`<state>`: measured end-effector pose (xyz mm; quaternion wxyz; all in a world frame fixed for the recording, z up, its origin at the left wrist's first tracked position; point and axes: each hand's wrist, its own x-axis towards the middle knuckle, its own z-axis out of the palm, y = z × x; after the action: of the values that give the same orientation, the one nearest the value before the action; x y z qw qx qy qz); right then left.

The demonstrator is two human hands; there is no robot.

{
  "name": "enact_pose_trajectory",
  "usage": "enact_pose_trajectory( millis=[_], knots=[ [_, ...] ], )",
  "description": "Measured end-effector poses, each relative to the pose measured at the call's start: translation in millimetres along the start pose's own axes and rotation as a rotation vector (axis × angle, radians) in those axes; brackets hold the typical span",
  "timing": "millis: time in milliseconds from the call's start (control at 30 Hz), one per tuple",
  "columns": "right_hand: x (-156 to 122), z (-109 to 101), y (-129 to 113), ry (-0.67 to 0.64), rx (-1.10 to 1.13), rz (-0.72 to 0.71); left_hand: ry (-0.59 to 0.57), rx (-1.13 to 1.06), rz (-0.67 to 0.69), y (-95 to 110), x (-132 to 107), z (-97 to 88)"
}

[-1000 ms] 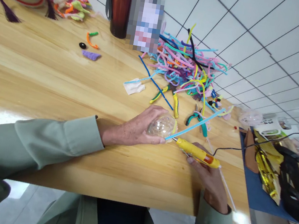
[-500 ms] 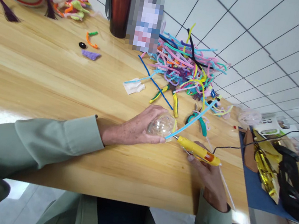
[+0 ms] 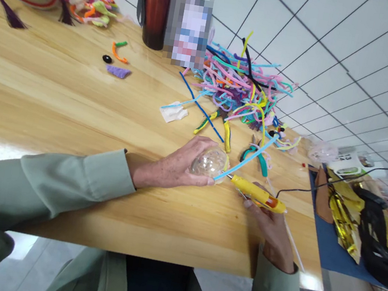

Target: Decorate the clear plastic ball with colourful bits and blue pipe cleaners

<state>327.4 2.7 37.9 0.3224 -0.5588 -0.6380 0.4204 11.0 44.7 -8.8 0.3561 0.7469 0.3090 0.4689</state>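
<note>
The light-blue stem's (image 3: pixel 247 161) far end has swung a little inward, toward the left fingers, since a second ago; its near end sits at the left thumb tip. The left hand (image 3: pixel 178 165) grasps the clear ball (image 3: pixel 206 163), cupped inside its fingers. The right hand (image 3: pixel 272 225) grips the glue gun (image 3: pixel 255 193), its tip hardly moved, just beyond the left thumb; whether a finger squeezes it, I cannot tell. Work seemingly holds at that one spot.

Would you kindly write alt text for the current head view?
The left hand holds a clear rounded piece; the right hand points a glue gun at it, beside a light-blue pipe cleaner. Beyond lie pliers and a pile of pipe cleaners.
</note>
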Motion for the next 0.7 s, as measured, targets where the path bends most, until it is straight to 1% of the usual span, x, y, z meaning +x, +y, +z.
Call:
enact_pose_trajectory(
  millis=[133,233,367,700],
  knots=[
    [-0.6,-0.1,-1.8,-0.001,0.01,0.033,-0.013,0.025,0.008,-0.5,-0.5,-0.1],
    [-1.1,-0.1,-2.5,-0.011,0.013,0.023,-0.011,0.018,0.014,-0.1,-0.1,-0.3],
    [-2.4,1.0,-5.0,0.022,0.006,0.043,-0.011,0.013,0.007,0.5,0.2,-0.4],
    [-1.4,-0.9,-1.9,-0.02,0.018,0.06,-0.001,0.008,0.049,1.2,0.5,0.2]
  ],
)
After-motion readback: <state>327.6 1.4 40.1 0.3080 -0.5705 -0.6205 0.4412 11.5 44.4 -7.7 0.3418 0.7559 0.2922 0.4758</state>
